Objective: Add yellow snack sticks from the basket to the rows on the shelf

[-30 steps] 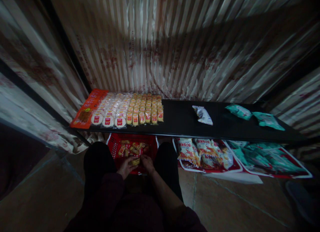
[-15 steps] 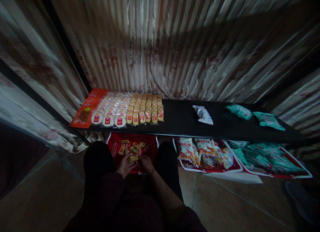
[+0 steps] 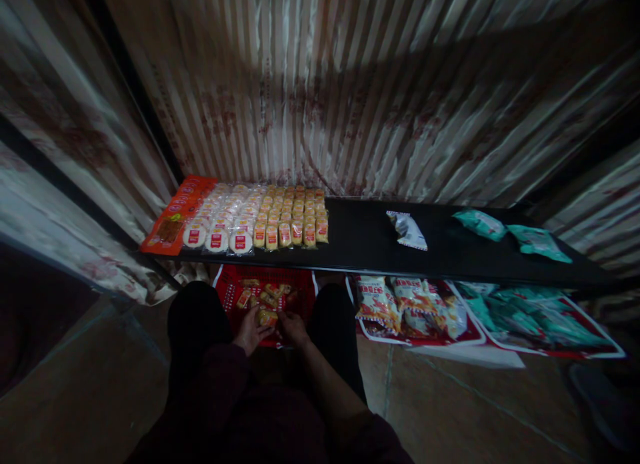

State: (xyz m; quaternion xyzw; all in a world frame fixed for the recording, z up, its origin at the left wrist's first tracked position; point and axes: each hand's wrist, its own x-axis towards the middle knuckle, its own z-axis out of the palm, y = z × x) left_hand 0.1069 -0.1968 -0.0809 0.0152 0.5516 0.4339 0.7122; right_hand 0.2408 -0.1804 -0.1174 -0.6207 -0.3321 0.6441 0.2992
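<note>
Over the red basket (image 3: 306,277) between my knees, a small yellow wrapped snack (image 3: 267,318) with an orange-red label is held up. My left hand (image 3: 251,331) has its fingers closed round the left side of this snack. At the opposite end, my right hand (image 3: 294,327) pinches the wrapper with its fingertips. Several similar wrapped snacks (image 3: 270,294) lie loose in the basket below. On the black shelf (image 3: 355,234) ahead, rows of matching yellow snacks (image 3: 297,232) stand next to round white wrapped crackers (image 3: 217,239).
An orange packet (image 3: 173,221) lies at the shelf's left end. Farther right are a white-silver bag (image 3: 407,230) and two green bags (image 3: 537,242). Under the shelf, one basket holds white-orange snack bags (image 3: 377,301), another green packets (image 3: 530,317). A curtain (image 3: 320,84) hangs behind.
The snack between my hands has been turned, so its orange-red label now shows. Both hands stay almost in the same place above the basket.
</note>
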